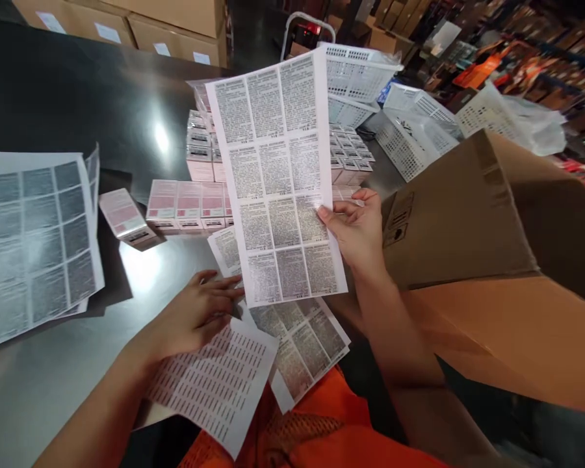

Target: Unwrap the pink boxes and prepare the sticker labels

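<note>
My right hand [355,227] holds a white sheet of printed labels [275,175] upright by its right edge, above the dark table [78,97]. My left hand [199,311] lies flat on a pile of similar label sheets [302,344] at the table's near edge, its fingertips touching the lifted sheet's lower left corner. A sheet with small printed rows [219,383] lies under my left wrist. Behind the lifted sheet stand rows of small pink and white boxes [188,205], partly hidden by it.
Another stack of label sheets [32,240] lies at the left. One pink box [127,218] stands apart. An open cardboard carton [472,214] sits at my right. White perforated baskets [409,130] stand behind. Brown cartons [127,23] line the far edge.
</note>
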`<state>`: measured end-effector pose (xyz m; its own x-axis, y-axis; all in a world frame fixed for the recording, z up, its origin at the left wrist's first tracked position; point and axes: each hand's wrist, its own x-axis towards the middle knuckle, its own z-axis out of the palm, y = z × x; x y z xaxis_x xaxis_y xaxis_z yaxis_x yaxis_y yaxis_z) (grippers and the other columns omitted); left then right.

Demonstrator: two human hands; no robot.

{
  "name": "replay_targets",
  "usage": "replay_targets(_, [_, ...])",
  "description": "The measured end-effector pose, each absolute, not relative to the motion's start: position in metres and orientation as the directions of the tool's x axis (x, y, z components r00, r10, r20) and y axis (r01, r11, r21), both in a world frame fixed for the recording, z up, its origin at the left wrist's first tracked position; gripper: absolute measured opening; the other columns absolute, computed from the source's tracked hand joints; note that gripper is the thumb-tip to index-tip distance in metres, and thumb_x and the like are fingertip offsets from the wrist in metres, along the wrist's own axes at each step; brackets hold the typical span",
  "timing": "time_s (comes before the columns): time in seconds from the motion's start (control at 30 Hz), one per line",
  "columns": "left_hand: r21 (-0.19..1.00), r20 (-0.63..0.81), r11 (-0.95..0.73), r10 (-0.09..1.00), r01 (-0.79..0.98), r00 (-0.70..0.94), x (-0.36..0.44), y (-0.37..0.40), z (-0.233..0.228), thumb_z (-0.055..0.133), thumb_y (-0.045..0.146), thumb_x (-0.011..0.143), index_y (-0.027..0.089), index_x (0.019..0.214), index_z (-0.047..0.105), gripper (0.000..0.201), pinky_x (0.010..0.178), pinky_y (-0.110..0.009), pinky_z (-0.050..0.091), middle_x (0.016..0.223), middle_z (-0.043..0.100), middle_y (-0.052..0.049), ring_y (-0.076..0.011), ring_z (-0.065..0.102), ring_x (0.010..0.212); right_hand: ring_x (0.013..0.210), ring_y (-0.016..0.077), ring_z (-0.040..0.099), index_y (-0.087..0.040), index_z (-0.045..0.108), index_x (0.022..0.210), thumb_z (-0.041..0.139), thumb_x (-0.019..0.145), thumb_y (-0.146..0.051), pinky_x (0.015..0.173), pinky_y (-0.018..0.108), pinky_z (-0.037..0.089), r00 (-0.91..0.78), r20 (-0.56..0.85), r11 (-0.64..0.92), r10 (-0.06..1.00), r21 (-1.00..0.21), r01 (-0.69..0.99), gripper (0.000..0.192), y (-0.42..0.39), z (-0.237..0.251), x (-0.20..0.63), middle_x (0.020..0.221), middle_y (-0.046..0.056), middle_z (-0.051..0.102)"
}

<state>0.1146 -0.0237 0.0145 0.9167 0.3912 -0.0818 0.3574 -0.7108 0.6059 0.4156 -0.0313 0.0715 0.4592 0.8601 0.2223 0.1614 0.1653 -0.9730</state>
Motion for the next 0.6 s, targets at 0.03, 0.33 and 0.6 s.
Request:
replay_targets(0.03, [0.62,-0.082,-0.7,0.39,0.353,0.917,0.115,-0.024,0.016,0.05,0.018,0.089,0.022,0.081,0.064,0.017,0.112,-0.051,0.023,0.118,0.072,-0.001,-0.0275,0.055,0.128,0.057,0.0114,0.061,-0.03,0.028,0.095,0.081,0.064,-0.031,0.06,0.027,0.05,0.458,0.224,0.172,0.86,-0.973,0.153,0.062,-0.029,0.073,0.413,0.074,-0.01,0.061])
replay_targets(0.33, [0.652,0.03,-0.683,0.457,0.329,0.889,0.115,-0.028,0.017,0.052,0.022,0.084,0.023,0.091,0.069,0.018,0.115,-0.048,0.031,0.108,0.073,-0.001,-0.0257,0.062,0.115,0.056,0.0137,0.062,-0.03,0.029,0.095,0.083,0.06,-0.037,0.059,0.029,0.051,0.384,0.181,0.148,0.906,-0.982,0.115,0.065,-0.013,0.071,0.378,0.071,-0.01,0.064])
replay_targets(0.6, [0.49,0.004,-0.714,0.575,0.5,0.818,0.11,-0.047,0.014,0.039,0.028,0.088,0.026,0.083,0.07,0.032,0.091,-0.022,0.049,0.09,0.075,0.008,-0.0149,0.07,0.091,0.056,0.0155,0.063,-0.03,0.028,0.094,0.084,0.058,-0.041,0.058,0.029,0.051,0.231,0.093,0.082,0.968,-0.995,0.059,0.068,0.012,0.053,0.326,0.069,-0.01,0.064])
